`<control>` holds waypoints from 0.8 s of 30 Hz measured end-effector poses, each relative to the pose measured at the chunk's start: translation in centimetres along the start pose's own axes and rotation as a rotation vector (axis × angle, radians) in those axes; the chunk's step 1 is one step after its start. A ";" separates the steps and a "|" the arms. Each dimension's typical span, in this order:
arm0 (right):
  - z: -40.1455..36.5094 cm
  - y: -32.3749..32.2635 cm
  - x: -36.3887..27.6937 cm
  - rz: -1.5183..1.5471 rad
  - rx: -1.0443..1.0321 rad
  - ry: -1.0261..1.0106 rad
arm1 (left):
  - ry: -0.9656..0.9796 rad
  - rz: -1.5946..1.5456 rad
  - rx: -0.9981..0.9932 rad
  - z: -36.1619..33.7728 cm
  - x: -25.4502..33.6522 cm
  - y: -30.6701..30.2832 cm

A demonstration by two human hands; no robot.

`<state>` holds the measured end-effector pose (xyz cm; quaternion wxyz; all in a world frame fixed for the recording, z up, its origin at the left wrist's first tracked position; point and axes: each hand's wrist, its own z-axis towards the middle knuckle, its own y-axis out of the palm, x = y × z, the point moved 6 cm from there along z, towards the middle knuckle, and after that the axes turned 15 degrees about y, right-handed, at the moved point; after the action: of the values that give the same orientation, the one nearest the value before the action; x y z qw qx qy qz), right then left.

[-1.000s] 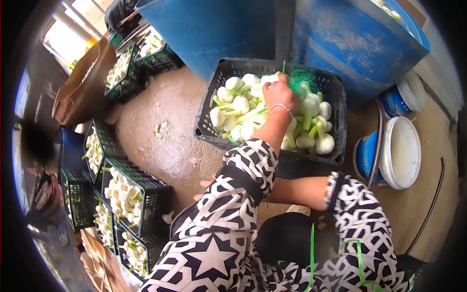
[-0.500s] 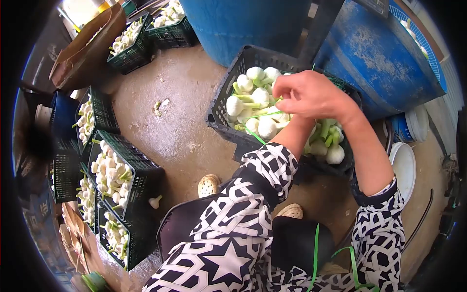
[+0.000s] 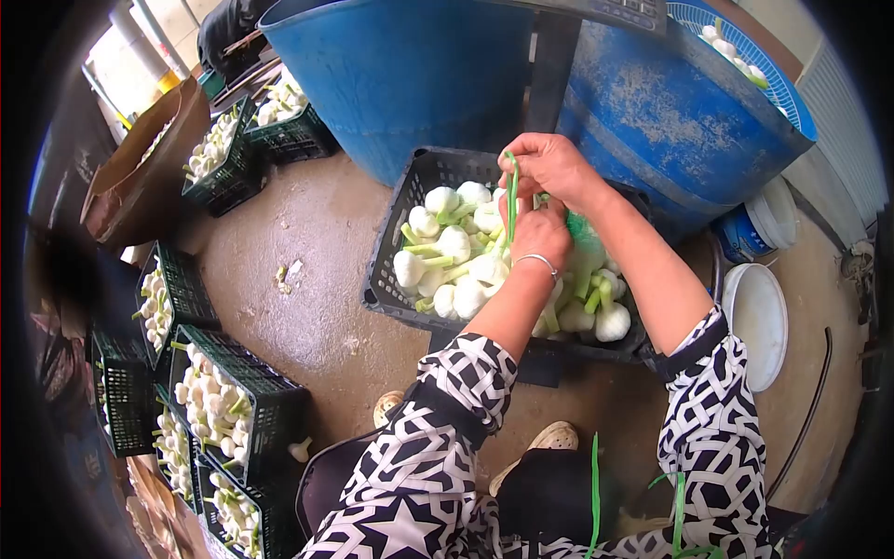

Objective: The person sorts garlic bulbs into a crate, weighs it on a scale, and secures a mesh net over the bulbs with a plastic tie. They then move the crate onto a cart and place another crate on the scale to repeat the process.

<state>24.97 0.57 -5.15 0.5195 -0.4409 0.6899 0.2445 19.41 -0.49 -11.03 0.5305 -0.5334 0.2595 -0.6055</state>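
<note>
My right hand (image 3: pixel 559 172) pinches a thin green plastic strip (image 3: pixel 512 200) above a black crate (image 3: pixel 391 228). Just below it, my left hand (image 3: pixel 543 235), with a bracelet at the wrist, is closed at the top of a green mesh bag (image 3: pixel 584 244); its fingertips are partly hidden. Garlic bulbs (image 3: pixel 453 244) with short green stems fill the left part of the crate. More bulbs (image 3: pixel 612 321) lie at its right front, beneath and beside the mesh.
Green crates of garlic (image 3: pixel 270 410) stand along the left, with more at the back left. A blue tub (image 3: pixel 400 84) and a blue barrel (image 3: pixel 652 121) rise behind the black crate. A white bucket (image 3: pixel 756 326) is at right. One loose bulb (image 3: pixel 300 450) lies on the floor.
My right hand has risen and now pulls a green strip upward. The left hand, hidden behind it before, shows now with the green mesh. The view has shifted, too.
</note>
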 end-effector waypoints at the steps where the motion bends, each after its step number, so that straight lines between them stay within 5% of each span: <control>1: 0.6 -1.3 0.3 0.032 0.039 0.047 | -0.015 -0.083 -0.104 0.0 0.3 0.1; 2: 1.3 -1.8 0.8 0.071 0.028 0.076 | 0.085 0.102 0.154 -0.2 0.8 -1.0; 3: 2.1 -2.3 0.9 0.081 0.034 0.062 | 0.099 0.113 0.156 0.0 0.6 -0.5; 7: 5.6 -4.3 0.8 -0.322 0.254 -0.102 | 0.138 0.096 -0.104 1.0 0.9 -1.4; 11: 6.9 -7.2 0.8 -0.203 0.400 -0.070 | 0.233 0.185 -0.176 0.9 0.9 -0.6; 13: 6.5 -9.1 1.7 -0.017 0.477 -0.026 | 0.352 0.275 0.080 0.3 1.2 -1.3; 17: 4.6 -10.8 4.7 0.241 0.368 0.139 | 0.395 0.251 0.078 0.2 1.2 -1.3; 24: 3.7 -10.5 4.9 0.541 0.304 0.105 | 0.466 0.321 0.085 0.2 1.6 -1.5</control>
<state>35.56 -3.41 -9.73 0.4594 -0.1708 0.8366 0.2449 19.27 -1.47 -9.03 0.5677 -0.3092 0.4298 -0.6303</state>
